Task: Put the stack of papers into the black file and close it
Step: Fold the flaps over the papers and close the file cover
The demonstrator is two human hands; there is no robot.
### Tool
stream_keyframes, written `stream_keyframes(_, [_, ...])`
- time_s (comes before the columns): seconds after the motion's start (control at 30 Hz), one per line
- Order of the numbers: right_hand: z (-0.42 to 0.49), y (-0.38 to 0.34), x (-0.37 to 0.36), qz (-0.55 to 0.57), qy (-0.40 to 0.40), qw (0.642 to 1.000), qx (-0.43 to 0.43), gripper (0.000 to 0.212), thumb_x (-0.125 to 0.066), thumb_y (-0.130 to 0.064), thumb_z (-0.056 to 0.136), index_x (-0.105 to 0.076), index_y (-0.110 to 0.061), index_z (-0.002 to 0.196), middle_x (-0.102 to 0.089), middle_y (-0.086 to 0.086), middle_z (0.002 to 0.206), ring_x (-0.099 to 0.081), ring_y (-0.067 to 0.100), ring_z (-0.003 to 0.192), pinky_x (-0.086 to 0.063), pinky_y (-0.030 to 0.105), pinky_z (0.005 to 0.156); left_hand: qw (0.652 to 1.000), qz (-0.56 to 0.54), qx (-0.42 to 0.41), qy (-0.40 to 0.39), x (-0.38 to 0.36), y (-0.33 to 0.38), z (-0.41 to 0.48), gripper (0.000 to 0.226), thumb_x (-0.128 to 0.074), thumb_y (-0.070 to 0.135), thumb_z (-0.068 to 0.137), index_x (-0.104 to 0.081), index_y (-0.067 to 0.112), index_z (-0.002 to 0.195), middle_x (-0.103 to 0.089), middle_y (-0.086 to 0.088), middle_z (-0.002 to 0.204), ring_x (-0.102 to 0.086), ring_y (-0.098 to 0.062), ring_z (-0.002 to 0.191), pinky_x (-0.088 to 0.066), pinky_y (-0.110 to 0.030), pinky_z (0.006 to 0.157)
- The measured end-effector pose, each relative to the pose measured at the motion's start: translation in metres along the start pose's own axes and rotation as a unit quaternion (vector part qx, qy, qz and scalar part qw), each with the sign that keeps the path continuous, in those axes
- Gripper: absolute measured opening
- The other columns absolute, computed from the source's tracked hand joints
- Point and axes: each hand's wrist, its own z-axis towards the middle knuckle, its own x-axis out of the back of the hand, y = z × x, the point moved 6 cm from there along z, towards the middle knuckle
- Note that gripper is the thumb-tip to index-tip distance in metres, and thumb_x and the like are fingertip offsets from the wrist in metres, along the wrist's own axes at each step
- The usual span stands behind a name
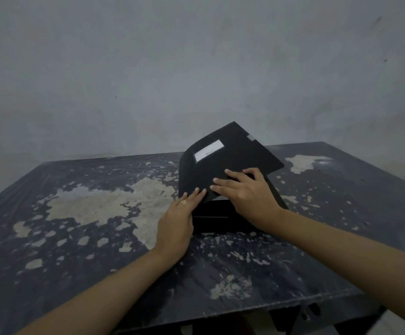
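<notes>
The black file [230, 163] lies on the table a little right of centre, its front cover with a white label raised and bowed over the lower part. My right hand [245, 192] lies flat on the cover's near right part, fingers spread. My left hand [177, 221], with a ring on one finger, rests at the file's near left corner, its fingertips on the cover's edge. No papers show; the inside of the file is hidden by the cover.
The table [99, 213] is dark with worn pale patches; its front edge [245, 313] runs across the lower right. A bare grey wall [196, 68] stands right behind the table's far edge.
</notes>
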Motion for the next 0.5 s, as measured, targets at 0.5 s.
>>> stream_keyframes(0.5, [-0.058,0.005,-0.017,0.129,-0.121,0.978,-0.110,0.036,-0.064,-0.006,0.078,-0.071,-0.018,0.111,-0.072,0.001,0.115,-0.066,0.027,0.110,-0.050,0.047,0.085,0.990,0.107,-0.070,-0.060,-0.015,0.009,-0.013,0.040,-0.049,0.028,0.093,-0.051,0.034,0.133,-0.053,0.012,0.140,-0.043,-0.015,0.134,-0.043,-0.025,0.101])
